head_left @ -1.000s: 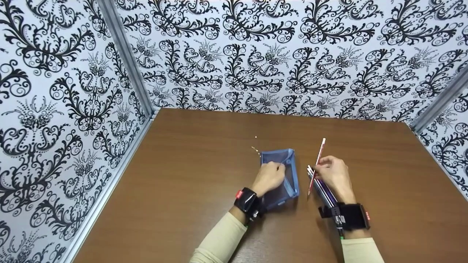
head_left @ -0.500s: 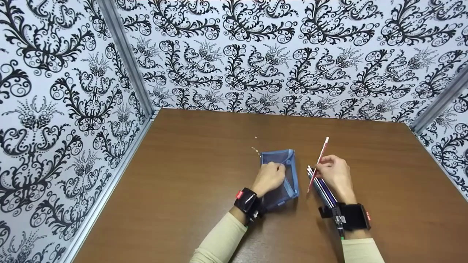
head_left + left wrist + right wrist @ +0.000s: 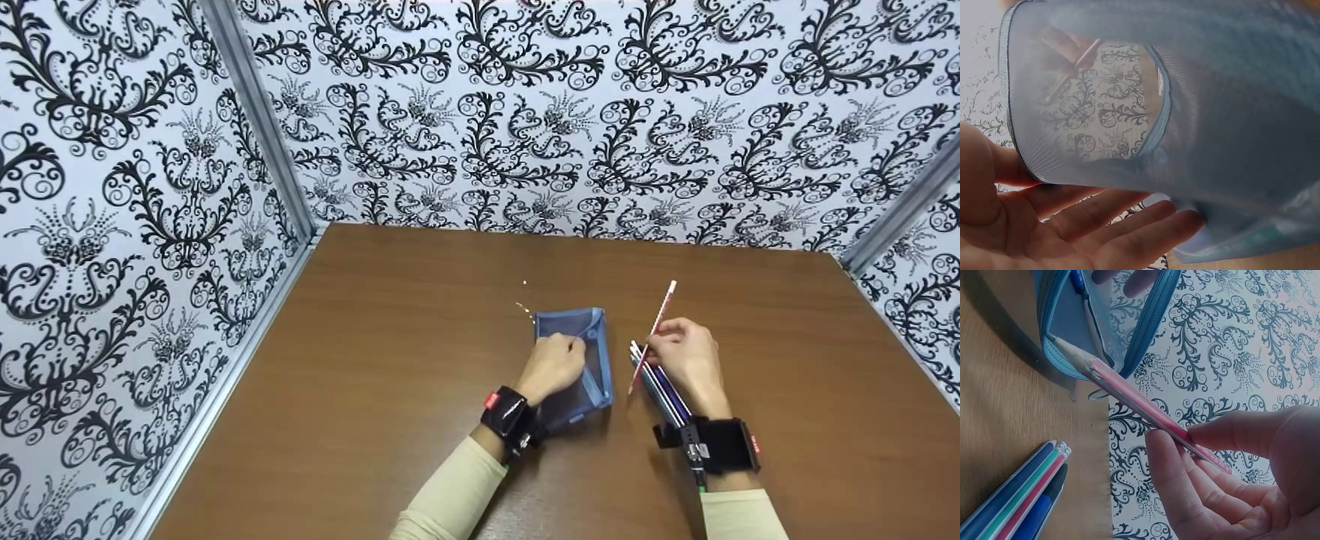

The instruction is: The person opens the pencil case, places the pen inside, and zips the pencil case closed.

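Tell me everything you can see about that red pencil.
The pencil is slim and red, with a greyish side, faint pale lettering, a sharpened wood-like tip and a white far end. The right hand pinches it around the middle. It slants over the table, tip lower, just right of the blue pouch.

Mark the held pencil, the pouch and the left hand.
Held pencil (image 3: pixel 1134 399), right wrist view: middle of the shaft.
Pouch (image 3: pixel 1230 124), left wrist view: blue mesh wall.
Left hand (image 3: pixel 555 362), head view: back of the hand.
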Motion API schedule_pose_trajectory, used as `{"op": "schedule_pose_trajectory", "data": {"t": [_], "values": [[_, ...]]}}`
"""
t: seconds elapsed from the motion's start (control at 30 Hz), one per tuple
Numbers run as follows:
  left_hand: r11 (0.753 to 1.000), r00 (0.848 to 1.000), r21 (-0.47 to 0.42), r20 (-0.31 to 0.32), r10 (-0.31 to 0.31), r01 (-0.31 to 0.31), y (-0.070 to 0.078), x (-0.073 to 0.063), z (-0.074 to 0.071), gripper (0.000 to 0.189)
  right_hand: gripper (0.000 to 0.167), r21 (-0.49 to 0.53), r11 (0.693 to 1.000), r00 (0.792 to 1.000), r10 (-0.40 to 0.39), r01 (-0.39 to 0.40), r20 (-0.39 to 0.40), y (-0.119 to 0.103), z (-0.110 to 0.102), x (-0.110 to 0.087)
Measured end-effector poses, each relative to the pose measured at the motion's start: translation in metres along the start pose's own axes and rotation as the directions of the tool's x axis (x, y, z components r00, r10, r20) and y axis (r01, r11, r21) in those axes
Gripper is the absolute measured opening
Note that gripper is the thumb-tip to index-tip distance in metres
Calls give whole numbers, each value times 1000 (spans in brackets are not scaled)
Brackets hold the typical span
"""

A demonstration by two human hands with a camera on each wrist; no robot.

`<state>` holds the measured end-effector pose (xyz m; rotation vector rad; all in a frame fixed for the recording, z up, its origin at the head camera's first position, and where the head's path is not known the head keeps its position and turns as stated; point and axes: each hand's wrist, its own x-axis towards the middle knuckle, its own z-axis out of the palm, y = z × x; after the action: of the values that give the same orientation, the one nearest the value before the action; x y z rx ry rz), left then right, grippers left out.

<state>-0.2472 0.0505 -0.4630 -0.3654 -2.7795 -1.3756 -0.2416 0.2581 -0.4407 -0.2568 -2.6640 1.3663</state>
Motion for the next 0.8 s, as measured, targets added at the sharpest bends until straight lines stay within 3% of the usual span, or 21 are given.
{"op": "schedule_pose_trajectory", "data": {"t": [0.33, 0.57, 0.8], "values": [[999, 1000, -36, 17, -10, 10, 1, -2, 0, 47, 30, 30, 1000, 1000, 8, -8, 12, -1, 0, 0], [1000, 1000, 8, 2, 18, -18, 2, -2, -1, 46, 31, 69, 998, 1000, 10, -11, 2, -1, 1, -1], [1000, 1000, -10, 7, 6, -6, 2, -2, -1, 46, 31, 101, 994, 999, 30, -29, -13, -2, 2, 0]]}}
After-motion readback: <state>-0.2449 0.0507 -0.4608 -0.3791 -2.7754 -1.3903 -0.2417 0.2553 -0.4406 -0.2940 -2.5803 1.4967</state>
